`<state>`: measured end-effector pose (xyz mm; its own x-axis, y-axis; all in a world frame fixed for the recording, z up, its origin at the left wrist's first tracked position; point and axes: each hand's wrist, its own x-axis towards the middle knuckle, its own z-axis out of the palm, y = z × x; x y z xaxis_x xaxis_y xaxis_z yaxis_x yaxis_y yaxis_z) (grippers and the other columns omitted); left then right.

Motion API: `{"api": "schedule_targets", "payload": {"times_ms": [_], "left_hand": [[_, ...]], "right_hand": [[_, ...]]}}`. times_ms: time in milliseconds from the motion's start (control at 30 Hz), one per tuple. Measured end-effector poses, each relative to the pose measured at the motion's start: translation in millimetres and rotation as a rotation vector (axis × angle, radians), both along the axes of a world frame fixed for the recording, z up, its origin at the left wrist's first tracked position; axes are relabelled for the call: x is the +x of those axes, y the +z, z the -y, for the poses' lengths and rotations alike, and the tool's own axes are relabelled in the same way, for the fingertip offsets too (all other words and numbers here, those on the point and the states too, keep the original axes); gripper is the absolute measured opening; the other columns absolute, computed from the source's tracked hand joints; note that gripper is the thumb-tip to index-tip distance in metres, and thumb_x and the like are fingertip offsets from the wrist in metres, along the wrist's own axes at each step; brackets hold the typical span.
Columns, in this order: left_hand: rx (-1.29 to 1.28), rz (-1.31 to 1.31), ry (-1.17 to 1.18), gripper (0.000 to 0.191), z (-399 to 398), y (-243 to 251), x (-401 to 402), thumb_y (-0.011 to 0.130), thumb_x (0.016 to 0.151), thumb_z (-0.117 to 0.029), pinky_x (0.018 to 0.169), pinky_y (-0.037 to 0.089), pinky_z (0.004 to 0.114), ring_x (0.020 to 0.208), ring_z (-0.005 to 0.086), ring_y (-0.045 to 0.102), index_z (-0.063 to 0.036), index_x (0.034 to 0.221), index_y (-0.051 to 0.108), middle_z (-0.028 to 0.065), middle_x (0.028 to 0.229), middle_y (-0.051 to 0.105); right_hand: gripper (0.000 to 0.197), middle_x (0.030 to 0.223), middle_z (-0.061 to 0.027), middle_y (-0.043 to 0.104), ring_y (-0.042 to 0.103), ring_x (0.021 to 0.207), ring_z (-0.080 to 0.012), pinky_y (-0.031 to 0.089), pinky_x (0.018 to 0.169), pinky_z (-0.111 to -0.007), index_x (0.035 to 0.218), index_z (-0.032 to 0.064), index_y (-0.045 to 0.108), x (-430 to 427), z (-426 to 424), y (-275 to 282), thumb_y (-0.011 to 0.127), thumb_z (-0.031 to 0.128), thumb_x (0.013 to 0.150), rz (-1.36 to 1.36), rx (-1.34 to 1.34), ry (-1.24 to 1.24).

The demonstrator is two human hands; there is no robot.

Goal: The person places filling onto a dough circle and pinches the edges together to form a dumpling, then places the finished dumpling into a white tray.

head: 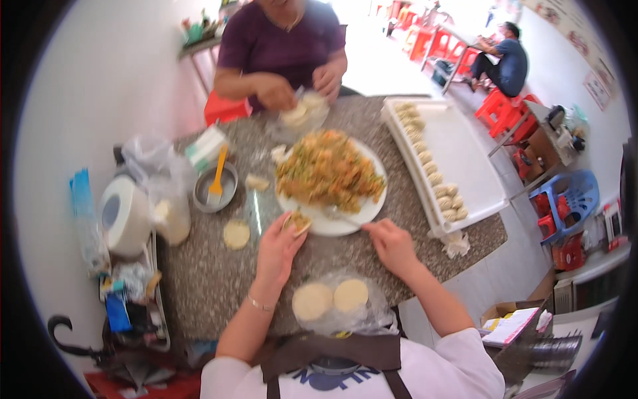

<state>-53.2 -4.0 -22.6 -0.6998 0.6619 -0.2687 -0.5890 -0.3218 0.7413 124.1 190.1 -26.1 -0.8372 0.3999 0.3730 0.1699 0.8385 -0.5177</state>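
Observation:
My left hand (278,249) holds a round dough wrapper (297,223) with some filling on it, over the near left rim of a white plate (326,228). A large heap of chopped orange and green filling (329,169) covers most of that plate. With my right hand (391,245) I grip the handle of a metal spoon (344,217), whose head touches the filling's near edge. Two stacks of round wrappers (312,301) lie on clear plastic close to my body. A single wrapper (236,234) rests on the speckled stone table (199,279), left of my left hand.
Across the table a person (284,55) handles more wrappers (299,113) on plastic. A white tray (463,164) on the right holds a row of pleated dumplings (428,162). To the left stand a metal bowl (216,187) with a yellow brush (218,172) and a large white roll (124,216).

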Motion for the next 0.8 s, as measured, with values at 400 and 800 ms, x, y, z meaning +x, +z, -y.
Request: {"api": "schedule_targets", "payload": {"times_ms": [400, 800], "left_hand": [[-0.041, -0.192, 0.065, 0.037, -5, 14, 7, 0.061, 0.095, -0.017, 0.075, 0.056, 0.024, 0.094, 0.0125, 0.064, -0.0046, 0.130, 0.053, 0.0053, 0.110, 0.065], [-0.022, -0.615, 0.313, 0.031, -27, 21, 18, 0.062, 0.094, -0.011, 0.081, 0.054, 0.027, 0.099, 0.0148, 0.063, 0.0023, 0.121, 0.058, 0.0090, 0.110, 0.065]], "right_hand": [[0.024, 0.092, -0.0082, 0.066, 0.061, 0.079, -0.0130, 0.051, 0.073, -0.029, 0.113, 0.0070, 0.063, -19, -14, 138, 0.064, 0.007, 0.089, -0.847, -0.591, -0.037], [0.023, 0.097, -0.0060, 0.069, 0.064, 0.092, -0.0109, 0.051, 0.081, -0.026, 0.108, -0.0052, 0.064, -94, 32, 28, 0.065, 0.009, 0.091, -0.216, -1.009, 0.304]]}}
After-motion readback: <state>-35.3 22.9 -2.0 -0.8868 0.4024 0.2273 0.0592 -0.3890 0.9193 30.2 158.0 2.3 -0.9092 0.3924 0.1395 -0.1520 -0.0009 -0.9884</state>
